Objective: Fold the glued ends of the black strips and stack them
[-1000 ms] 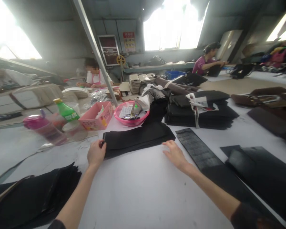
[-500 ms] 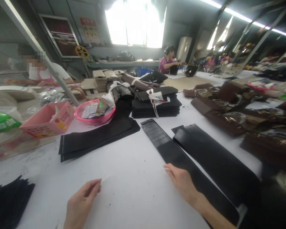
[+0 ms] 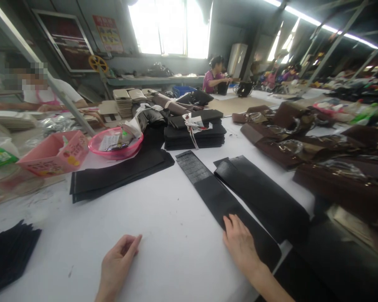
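My right hand (image 3: 240,244) lies on the near part of a long black strip (image 3: 204,186), fingertips touching its left edge. Its fingers are stretched out, and I see nothing held in it. Left of it, over the white tabletop (image 3: 164,226), my left hand (image 3: 119,261) is closed with thumb and forefinger pinched. Whatever may be between those fingertips is too small to make out. Beside the strip on the right is a folded black piece (image 3: 258,188). A stack of black panels (image 3: 119,178) rests farther back on the left.
A pink basin (image 3: 116,144) and a pink box (image 3: 55,154) stand at the back left. A tied black bundle (image 3: 193,136) sits behind the strip. Brown bags (image 3: 330,172) crowd the right side; a black pile (image 3: 11,256) lies near left. Other people work farther back.
My right hand has gone from closed fingers beside the black strip to lying on it with fingers extended. My left hand stays pinched. The view has shifted slightly.
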Demonstrator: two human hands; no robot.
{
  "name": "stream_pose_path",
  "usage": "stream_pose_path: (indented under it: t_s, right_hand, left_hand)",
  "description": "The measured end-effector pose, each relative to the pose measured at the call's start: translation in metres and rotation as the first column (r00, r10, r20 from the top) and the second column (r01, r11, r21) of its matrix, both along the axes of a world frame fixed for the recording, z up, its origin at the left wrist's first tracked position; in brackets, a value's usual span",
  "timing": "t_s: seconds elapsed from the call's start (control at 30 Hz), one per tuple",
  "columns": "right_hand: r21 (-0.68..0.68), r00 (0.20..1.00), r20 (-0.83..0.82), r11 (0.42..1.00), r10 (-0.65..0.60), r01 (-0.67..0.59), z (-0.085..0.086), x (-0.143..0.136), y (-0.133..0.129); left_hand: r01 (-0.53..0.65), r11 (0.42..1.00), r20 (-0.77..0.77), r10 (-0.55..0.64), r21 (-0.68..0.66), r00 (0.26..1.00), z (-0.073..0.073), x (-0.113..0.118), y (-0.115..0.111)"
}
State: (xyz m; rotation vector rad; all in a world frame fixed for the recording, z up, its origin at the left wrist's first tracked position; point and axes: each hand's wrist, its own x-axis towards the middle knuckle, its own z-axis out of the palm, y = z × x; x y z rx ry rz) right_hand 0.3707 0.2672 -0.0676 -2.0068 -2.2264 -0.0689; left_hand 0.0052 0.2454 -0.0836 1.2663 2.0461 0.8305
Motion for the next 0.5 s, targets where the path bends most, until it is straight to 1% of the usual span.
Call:
stream_pose_path:
  t_s: [0.07,0.17,0.27,0.4,0.5]
  right_hand:
    - [-0.039,0.997,-0.066,0.999,0.03,-0.033,0.008,0.006,0.002]
    - [-0.098,0.975,-0.216,0.992,0.055,-0.078,0.021,0.02,0.004]
    - [-0.122,0.95,-0.307,0.988,0.057,-0.098,0.028,0.027,0.002]
    - [-0.104,0.935,-0.353,0.992,0.032,-0.073,0.028,0.028,0.003]
    - [-0.145,0.908,-0.416,0.989,-0.049,-0.013,0.03,0.032,0.006]
  left_hand:
    - [0.002,1.0,-0.002,-0.002,0.02,1.0,-0.001,0.0,-0.001]
    - [0.004,0.999,0.015,-0.005,0.037,1.0,-0.001,0.001,-0.002]
    - [0.001,0.999,0.02,-0.001,0.036,1.0,-0.002,0.0,-0.002]
    - [-0.005,1.0,0.052,0.003,0.031,0.999,-0.006,-0.005,-0.002]
    - [0.014,1.0,0.123,-0.017,0.02,0.992,-0.007,-0.004,0.0]
